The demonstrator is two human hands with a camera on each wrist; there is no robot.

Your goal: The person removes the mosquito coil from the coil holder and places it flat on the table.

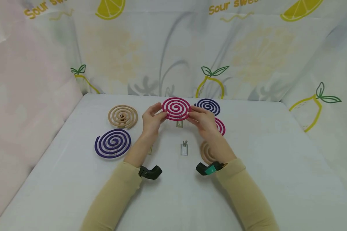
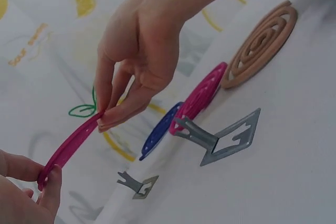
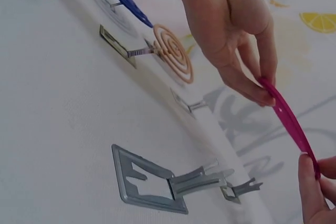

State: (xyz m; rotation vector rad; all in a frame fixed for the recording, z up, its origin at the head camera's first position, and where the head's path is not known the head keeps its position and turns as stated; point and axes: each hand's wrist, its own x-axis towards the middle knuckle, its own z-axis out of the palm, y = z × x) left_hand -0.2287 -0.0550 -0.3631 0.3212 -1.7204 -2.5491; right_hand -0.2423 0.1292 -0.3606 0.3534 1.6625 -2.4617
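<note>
Both hands hold a bright pink mosquito coil (image 1: pixel 176 108) raised over the back middle of the table. The left hand (image 1: pixel 152 120) pinches its left edge between thumb and fingers. On the opposite edge, the right hand (image 1: pixel 203 120) pinches it the same way. Both wrist views show the coil edge-on, tilted and slightly bowed. Behind and below it in the head view stands a small metal coil stand (image 1: pixel 179 124) with an upright forked prong. A second metal stand (image 1: pixel 184 149) sits nearer, between the forearms, its prong bare.
At left, a tan coil (image 1: pixel 123 105) and a dark purple coil (image 1: pixel 112 143) rest raised on stands. At right are another purple coil (image 1: pixel 208 106), a pink coil (image 1: pixel 221 126) and a tan coil (image 1: pixel 203 152), partly hidden by the right arm. The left forearm partly covers another stand (image 1: pixel 149 149).
</note>
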